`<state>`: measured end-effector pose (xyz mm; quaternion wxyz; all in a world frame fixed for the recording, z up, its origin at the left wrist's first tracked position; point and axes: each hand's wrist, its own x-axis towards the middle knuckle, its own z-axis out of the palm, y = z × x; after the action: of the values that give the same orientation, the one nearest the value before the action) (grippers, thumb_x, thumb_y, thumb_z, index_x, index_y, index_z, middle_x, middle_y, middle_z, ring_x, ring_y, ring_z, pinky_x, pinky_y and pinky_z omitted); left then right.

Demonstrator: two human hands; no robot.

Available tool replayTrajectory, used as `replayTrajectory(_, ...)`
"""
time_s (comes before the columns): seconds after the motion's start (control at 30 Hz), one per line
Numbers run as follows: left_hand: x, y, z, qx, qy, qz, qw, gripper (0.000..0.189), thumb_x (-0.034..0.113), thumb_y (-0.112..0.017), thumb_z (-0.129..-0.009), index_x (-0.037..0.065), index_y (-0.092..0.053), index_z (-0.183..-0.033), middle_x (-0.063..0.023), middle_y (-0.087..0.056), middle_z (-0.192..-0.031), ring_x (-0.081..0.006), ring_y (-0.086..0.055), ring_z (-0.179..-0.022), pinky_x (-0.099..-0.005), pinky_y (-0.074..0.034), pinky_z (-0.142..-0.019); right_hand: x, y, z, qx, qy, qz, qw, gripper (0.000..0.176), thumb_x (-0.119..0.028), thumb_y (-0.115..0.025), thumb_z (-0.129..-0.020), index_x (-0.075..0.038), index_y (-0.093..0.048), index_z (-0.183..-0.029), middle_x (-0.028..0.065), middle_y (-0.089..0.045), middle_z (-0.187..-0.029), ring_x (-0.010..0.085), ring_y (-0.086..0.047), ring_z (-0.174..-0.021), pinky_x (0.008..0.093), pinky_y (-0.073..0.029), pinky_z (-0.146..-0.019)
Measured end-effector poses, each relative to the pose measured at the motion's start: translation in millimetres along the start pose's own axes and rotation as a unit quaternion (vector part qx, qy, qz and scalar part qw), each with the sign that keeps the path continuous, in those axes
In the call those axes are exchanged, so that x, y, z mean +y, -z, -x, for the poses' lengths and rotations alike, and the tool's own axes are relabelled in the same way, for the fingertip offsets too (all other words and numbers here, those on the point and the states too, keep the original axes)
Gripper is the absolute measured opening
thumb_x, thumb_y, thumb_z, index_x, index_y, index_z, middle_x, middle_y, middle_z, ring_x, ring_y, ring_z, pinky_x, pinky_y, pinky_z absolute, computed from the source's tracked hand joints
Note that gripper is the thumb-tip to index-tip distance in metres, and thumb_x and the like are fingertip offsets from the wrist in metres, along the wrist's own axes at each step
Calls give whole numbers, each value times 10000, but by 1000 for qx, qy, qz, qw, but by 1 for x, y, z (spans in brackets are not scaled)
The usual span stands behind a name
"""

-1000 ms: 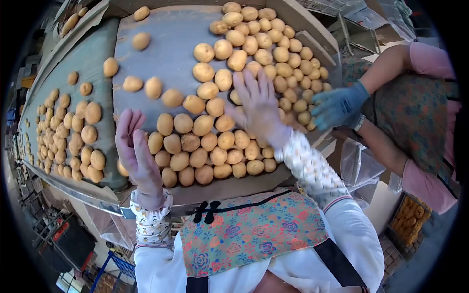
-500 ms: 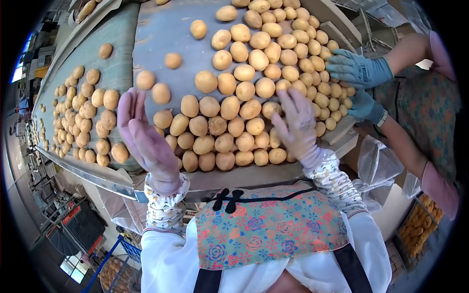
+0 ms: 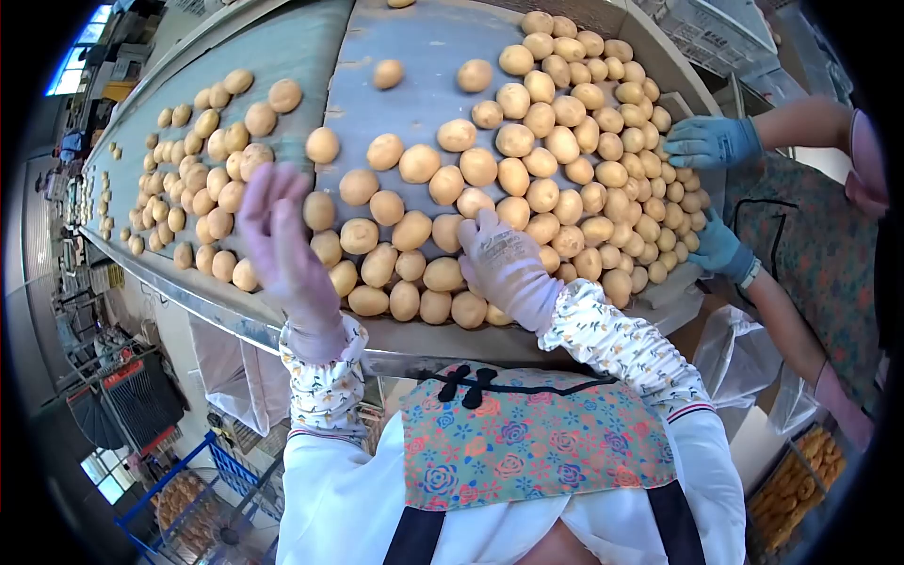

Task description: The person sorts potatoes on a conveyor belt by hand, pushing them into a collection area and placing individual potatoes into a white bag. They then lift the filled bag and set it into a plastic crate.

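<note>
Pale yellow potatoes (image 3: 478,167) lie spread over a grey-blue sorting surface (image 3: 414,56), packed densely towards the right. My left hand (image 3: 287,235), in a pinkish glove, hovers over the near left edge of the potatoes. Its fingers are slightly curved and a little blurred, with no potato seen in them. My right hand (image 3: 508,268), in a pale glove, rests low among the potatoes, palm down. Its fingertips touch a potato (image 3: 475,201) in the middle; the fingers are partly bent and I see no grip around it.
A co-worker's blue-gloved hands (image 3: 711,141) rest at the right end of the pile. On the left, a green belt (image 3: 292,61) carries more potatoes. A metal edge (image 3: 221,311) runs along the near side. Plastic bags (image 3: 734,353) hang below right; a white crate (image 3: 720,33) stands at upper right.
The view has shifted. My right hand has moved left across the potatoes, its fingers now more bent. My left hand stays raised near the left edge. More potatoes lie in the middle.
</note>
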<state>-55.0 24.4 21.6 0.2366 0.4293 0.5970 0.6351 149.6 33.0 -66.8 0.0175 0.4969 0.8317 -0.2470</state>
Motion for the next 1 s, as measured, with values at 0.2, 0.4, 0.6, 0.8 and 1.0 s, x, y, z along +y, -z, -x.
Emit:
replayTrajectory(0.2,-27,-3,27,-146,99,51,983,459,36,-545,-1027,-45,-464,-1472,-184,-581,-1398,-219,-586,-1277,-360,-451,-1124,9,-33,-2,2,42,6,999,218,-176,-638,-907,-74,-617,-1098,151,-646,-1054,344,-704,-961,444,-598,-753)
replayTrajectory(0.4,-20,-11,28,-198,99,63,973,430,57,-537,-1039,-45,-491,-1453,-169,-615,-1326,-219,-596,-1248,-361,-476,-1100,28,10,5,-1,26,-235,972,367,-174,-699,-897,-20,-585,-1210,146,-677,-1015,234,-720,-891,361,-586,-731)
replayTrajectory(0.6,-22,-11,30,-207,121,75,968,410,48,-572,-1031,-44,-513,-1426,-161,-641,-1290,-194,-615,-1201,-331,-488,-1073,52,15,37,-25,41,-338,940,583,-317,-779,-878,2,-553,-1311,116,-685,-960,239,-712,-920,369,-579,-812)
replayTrajectory(0.8,-32,-4,28,-230,92,63,967,407,71,-542,-1050,-34,-503,-1441,-143,-628,-1317,-195,-604,-1209,-350,-479,-1089,21,13,14,-6,49,-35,998,469,-442,-734,-875,-10,-660,-1043,209,-715,-898,374,-710,-849,472,-567,-759)
replayTrajectory(1.0,-7,-10,34,-226,140,28,964,422,71,-537,-1051,-24,-491,-1460,-142,-625,-1324,-194,-601,-1221,-349,-483,-1087,60,37,32,-244,-47,-551,797,531,-530,-615,-977,-7,-648,-1062,102,-701,-879,171,-658,-694,289,-483,-592)
